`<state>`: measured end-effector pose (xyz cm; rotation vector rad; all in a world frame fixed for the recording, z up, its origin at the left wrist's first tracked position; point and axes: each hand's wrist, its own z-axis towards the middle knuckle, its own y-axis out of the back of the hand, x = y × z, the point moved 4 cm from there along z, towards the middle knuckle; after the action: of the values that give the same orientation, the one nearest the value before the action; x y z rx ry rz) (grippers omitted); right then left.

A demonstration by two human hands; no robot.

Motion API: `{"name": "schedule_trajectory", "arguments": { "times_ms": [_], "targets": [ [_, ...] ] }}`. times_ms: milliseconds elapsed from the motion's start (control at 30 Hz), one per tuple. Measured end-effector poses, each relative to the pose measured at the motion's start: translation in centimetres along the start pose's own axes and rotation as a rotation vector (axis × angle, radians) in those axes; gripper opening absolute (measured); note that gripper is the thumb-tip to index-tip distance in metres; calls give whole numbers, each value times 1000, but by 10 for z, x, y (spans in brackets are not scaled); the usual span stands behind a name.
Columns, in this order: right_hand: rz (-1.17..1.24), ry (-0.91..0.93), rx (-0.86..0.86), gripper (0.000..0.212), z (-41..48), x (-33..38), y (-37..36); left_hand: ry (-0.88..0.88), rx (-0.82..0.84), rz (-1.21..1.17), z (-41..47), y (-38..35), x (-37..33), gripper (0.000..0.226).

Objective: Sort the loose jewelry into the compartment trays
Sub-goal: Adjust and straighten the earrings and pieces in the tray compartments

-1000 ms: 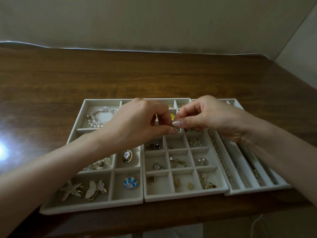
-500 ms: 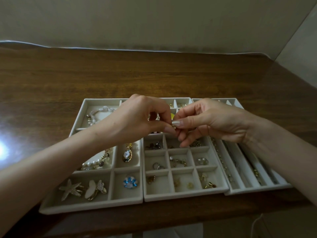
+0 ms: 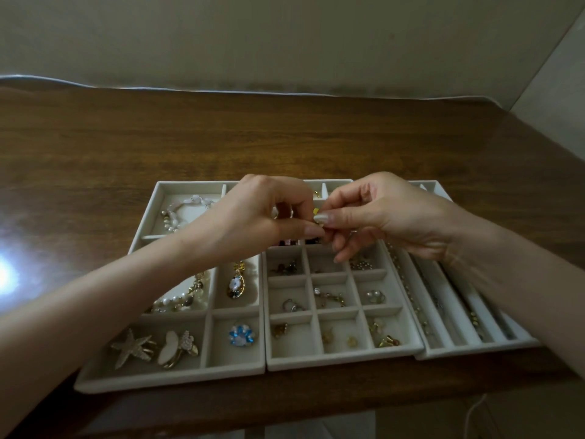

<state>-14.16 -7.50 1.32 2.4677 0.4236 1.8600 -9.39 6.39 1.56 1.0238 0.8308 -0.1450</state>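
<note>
My left hand (image 3: 253,223) and right hand (image 3: 380,213) still pinch one small piece (image 3: 319,225) between them, over the middle tray's (image 3: 345,364) far end by the surface's (image 3: 285,137) front edge. Barely anything has moved, so it's still unsorted.

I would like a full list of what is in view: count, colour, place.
table: one, brown wood, under everything.
left tray, middle tray, right tray: three, cream, side by side at near edge.
bead bracelet: one, pink-white, left tray, far-left compartment.
pearl bracelet: one, white, left tray, middle row.
oval pendant: one, gold, beside it.
starfish clip: one, pale gold, left tray, near-left compartment.
blue flower: one, blue, left tray, near-right compartment.
earrings: several, gold and silver, middle tray.
chains: several, metallic, right tray's long slots.
small piece: one, mostly hidden, pinched by both hands.
left hand, right hand: two, above the trays.
</note>
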Motion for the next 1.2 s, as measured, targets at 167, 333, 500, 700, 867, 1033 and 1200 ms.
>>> {"name": "schedule_trajectory", "arguments": {
  "times_ms": [167,333,500,700,867,1033,1200],
  "targets": [
    [102,102,-87,13,-1,4,2,75,33,-180,1,3,3,22],
    [89,105,-61,18,-3,5,4,152,23,-350,1,6,7,20],
    [68,104,-38,26,-5,6,3,183,45,-361,1,6,6,22],
    [73,123,-73,27,-5,8,3,175,18,-352,1,7,5,30],
    [79,103,-88,23,-5,4,6,183,58,-318,2,5,4,31],
    [87,85,-71,23,-5,2,8,202,86,-292,2,2,6,26],
    [77,84,-84,21,-6,2,5,187,83,-264,1,0,7,31]
  ]
}}
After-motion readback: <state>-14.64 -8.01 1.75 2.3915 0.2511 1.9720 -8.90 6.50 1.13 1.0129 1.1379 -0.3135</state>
